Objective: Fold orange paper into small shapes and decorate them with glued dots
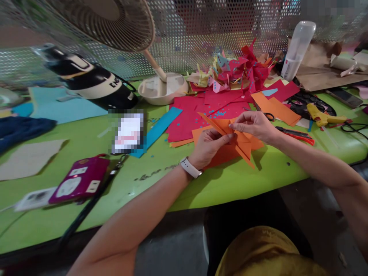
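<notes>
Between both hands is a folded orange paper piece [243, 150] with long pointed ends, held just above the table. My left hand [211, 145], with a white band on the wrist, pinches its near left side between thumb and fingers. My right hand [254, 124] closes thumb and fingertips on its upper right part. Flat orange sheets [215, 159] lie beneath, partly covered by the hands. Behind them spreads a stack of red paper [184, 115] with small blue dots scattered on top. The exact fold under my fingers is hidden.
Folded paper pieces [250, 69] pile up at the back. A fan [161, 90], black bottle [97, 86] and blue strip [161, 128] stand or lie left. Rightward are a red cutter [299, 136], yellow glue gun [323, 115] and clear-topped bottle [299, 50]. The green table's [230, 188] front edge is near.
</notes>
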{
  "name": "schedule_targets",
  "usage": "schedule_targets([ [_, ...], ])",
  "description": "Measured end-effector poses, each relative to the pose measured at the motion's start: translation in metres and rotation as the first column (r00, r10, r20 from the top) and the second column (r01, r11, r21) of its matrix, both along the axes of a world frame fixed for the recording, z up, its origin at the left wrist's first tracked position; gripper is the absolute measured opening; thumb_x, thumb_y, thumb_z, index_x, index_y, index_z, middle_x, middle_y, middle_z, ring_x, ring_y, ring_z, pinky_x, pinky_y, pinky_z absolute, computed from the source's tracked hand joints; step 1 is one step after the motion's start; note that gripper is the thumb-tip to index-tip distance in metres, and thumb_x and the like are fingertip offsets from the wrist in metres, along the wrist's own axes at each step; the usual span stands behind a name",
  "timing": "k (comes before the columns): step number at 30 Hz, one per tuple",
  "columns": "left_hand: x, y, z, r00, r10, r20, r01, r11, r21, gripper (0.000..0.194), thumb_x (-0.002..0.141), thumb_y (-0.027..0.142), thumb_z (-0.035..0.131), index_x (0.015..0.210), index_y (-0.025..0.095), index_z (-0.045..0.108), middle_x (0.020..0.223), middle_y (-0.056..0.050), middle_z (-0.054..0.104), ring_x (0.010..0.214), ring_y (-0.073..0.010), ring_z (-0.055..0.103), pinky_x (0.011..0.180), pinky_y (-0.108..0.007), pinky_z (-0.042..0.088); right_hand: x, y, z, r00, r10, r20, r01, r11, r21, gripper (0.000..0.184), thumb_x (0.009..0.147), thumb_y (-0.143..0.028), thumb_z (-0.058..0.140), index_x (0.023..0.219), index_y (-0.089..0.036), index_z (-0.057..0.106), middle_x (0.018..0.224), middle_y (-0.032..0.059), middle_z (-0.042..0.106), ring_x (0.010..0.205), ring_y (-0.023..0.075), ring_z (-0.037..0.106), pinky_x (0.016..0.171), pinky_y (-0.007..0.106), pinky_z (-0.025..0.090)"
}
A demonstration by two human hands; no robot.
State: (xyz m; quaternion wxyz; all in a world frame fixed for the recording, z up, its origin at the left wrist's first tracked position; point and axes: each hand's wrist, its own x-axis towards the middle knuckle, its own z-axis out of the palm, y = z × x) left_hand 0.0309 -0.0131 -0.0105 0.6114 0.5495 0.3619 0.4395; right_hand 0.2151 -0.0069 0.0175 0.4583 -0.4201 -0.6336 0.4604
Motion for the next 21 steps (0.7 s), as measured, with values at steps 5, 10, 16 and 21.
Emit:
schedule_targets([
  [5,-0.0020,0.0007,-0.0019,1.000,0.000,-0.015,0.000,1.000,-0.009,0.032,0.065,0.046,0.087,0.078,0.018,0.078,0.080,-0.004,0.077,0.075,-0.0188,0.071,0.076,-0.033,0.060,0.0005,-0.0010,0.0001,0.994,-0.048,0.102,0.043,0.998,0.047,0.046,0.068,-0.062,0.079,0.066,-0.018,0.064,0.068,0.0006,0.064,0.068,0.0131,0.055,0.068,0.030,0.045],
  [10,-0.0028,0.0014,-0.0036,1.000,0.010,-0.019,-0.011,0.999,-0.054,0.035,0.066,0.050,0.084,0.081,0.019,0.078,0.084,-0.005,0.078,0.078,-0.0204,0.072,0.074,-0.033,0.059,0.0002,-0.0021,-0.0006,0.985,-0.070,0.160,0.055,0.994,0.098,0.042,0.073,-0.057,0.077,0.066,-0.019,0.064,0.069,0.0016,0.066,0.070,0.0143,0.056,0.071,0.031,0.046],
  [16,-0.0015,-0.0004,0.0016,0.998,0.002,-0.062,-0.002,1.000,-0.007,0.031,0.065,0.043,0.086,0.082,0.019,0.079,0.086,-0.006,0.079,0.082,-0.0203,0.073,0.077,-0.031,0.058,-0.0032,-0.0039,-0.0073,0.986,-0.053,0.157,0.036,0.994,0.106,0.039,0.076,-0.054,0.075,0.066,-0.018,0.064,0.069,0.0015,0.065,0.068,0.0137,0.056,0.069,0.030,0.045],
  [21,-0.0014,-0.0001,-0.0002,0.998,0.027,-0.050,-0.027,1.000,-0.012,0.027,0.065,0.041,0.084,0.078,0.018,0.077,0.082,-0.005,0.077,0.078,-0.0190,0.071,0.076,-0.031,0.057,-0.0046,-0.0021,-0.0084,0.986,-0.063,0.156,0.047,0.994,0.101,0.044,0.074,-0.060,0.074,0.066,-0.018,0.062,0.068,0.0011,0.064,0.066,0.0132,0.054,0.067,0.029,0.044],
])
